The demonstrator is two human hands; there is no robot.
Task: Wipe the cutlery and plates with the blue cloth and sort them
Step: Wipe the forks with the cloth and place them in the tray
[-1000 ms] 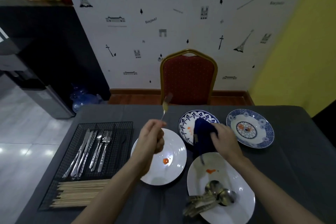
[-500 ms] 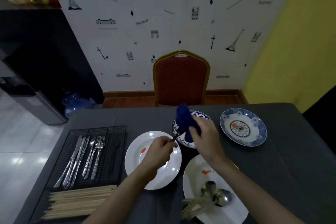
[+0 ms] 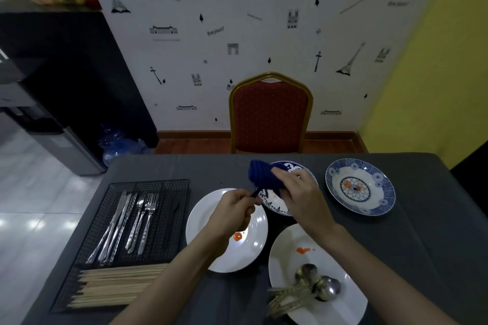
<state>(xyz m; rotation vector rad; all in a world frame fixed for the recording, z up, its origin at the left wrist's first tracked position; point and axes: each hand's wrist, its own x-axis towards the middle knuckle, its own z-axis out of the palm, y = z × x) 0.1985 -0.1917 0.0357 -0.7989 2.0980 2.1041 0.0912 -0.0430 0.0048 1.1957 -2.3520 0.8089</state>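
We hold one piece of cutlery point(image 3: 254, 193) between our hands above the table point(image 3: 435, 258): our left hand point(image 3: 232, 212) is curled round its handle end, and our right hand point(image 3: 301, 194) grips the blue cloth point(image 3: 261, 175) bunched round its far end, so we cannot tell whether it is a spoon or a fork. Only a short dark stretch of handle shows between fist and cloth, and its long axis runs from near left, at the left hand, up to far right, into the cloth. That line is what the next move turns on, as we judge it: the cloth slides along it and off the tip, and then the piece belongs in the black wire tray point(image 3: 148, 185), which lies to the left, nearer our left hand than our right. The knives point(image 3: 116, 221) and forks point(image 3: 144, 219) already in the tray lie with their long axes running near to far, so the piece would have to turn to match them. Unwiped spoons point(image 3: 314, 285) wait on the near white plate point(image 3: 330, 306), closer to our right hand. The middle white plate point(image 3: 206, 219) beneath our left hand has an orange smear point(image 3: 238, 236) on it.
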